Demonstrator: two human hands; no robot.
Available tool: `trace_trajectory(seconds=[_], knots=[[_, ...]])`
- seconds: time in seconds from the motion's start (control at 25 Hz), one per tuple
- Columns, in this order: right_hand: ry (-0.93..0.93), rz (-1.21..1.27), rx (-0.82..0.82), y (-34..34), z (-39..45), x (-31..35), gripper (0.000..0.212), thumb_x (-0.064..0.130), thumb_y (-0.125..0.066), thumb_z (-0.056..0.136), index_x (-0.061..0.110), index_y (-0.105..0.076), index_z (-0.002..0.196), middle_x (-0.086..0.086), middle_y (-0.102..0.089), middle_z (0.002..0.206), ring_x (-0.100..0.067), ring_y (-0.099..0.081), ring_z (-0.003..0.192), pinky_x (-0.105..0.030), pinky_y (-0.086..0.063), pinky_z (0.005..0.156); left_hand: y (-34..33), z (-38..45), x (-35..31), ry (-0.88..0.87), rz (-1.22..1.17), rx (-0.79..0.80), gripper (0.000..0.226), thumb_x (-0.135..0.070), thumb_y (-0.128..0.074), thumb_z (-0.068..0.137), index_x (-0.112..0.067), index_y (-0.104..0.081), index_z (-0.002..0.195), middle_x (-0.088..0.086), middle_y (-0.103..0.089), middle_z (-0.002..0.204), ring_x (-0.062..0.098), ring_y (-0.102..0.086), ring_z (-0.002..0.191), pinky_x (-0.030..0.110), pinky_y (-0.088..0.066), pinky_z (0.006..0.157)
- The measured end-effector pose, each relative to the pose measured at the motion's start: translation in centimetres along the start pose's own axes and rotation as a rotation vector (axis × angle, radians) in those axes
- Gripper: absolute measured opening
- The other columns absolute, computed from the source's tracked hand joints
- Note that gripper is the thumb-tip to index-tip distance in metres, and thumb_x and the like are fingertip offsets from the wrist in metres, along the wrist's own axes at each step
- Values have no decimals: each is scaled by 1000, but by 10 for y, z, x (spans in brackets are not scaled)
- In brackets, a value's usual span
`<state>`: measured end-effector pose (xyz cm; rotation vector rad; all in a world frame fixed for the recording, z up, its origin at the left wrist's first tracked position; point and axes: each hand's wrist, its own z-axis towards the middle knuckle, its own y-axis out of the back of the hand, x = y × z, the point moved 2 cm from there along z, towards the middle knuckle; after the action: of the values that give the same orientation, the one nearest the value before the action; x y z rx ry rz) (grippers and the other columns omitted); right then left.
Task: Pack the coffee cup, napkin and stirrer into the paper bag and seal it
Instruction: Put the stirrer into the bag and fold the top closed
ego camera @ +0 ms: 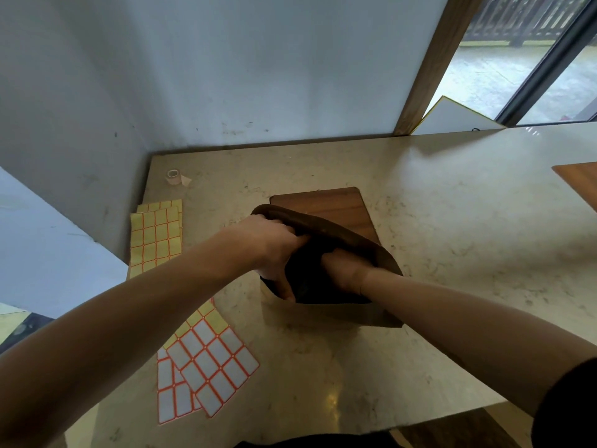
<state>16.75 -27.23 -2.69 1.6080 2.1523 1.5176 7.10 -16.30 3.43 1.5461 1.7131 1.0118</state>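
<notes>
1. I am watching the paper bag (365, 250) standing open at the centre of the worktop (452, 221), its far edge overlapping a wooden board (326, 205).
2. The left hand (274, 250) is gripping the bag's rim at 9 o'clock, fingers closed on the paper.
3. The right hand (342, 266) is reaching inside the mouth; I cannot tell what its fingers are doing.
4. Cup, napkin and stirrer are not showing; I judge packing is under way, with sealing still remaining.
5. Label sheets (206, 360) are lying at 7 o'clock and a tape roll (173, 176) at 10 o'clock.
6. A pale wall (226, 59) is bounding the marbled surface; a window (517, 66) is showing at 2 o'clock.
</notes>
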Motion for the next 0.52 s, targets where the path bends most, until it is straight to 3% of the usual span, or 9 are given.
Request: trace_trajectory(seconds=[0.2,0.36,0.44,0.52], knots=[[-9,-29,27,2,3,0,28,23,-34,100,21,-51,78,-6,-54,91,-22,-51,83,-30,-35,75,-4,2,2,-2,-15,-24,101,-67,-72,65,-30,-26,147,1,-47,143,28,-45,129,41,-45,103],[49,-148,99,9,-2,3,28,18,-32,101,14,-58,94,-15,-58,103,-28,-55,96,-33,-38,82,-2,3,2,-18,-14,-51,100,-67,-72,66,-32,-25,147,1,-46,144,28,-44,129,42,-45,103],[106,-293,155,13,-5,5,28,11,-36,100,4,-59,112,-19,-60,117,-33,-56,109,-36,-41,91,1,1,1,-22,-12,-46,104,-70,-71,64,-32,-23,148,0,-45,145,28,-43,131,41,-43,104],[167,-423,185,19,-9,8,27,8,-44,97,1,-58,119,-20,-59,122,-34,-56,113,-38,-44,96,3,0,0,-27,-12,-40,107,-73,-70,61,-32,-22,148,-1,-44,146,27,-41,132,41,-42,106]])
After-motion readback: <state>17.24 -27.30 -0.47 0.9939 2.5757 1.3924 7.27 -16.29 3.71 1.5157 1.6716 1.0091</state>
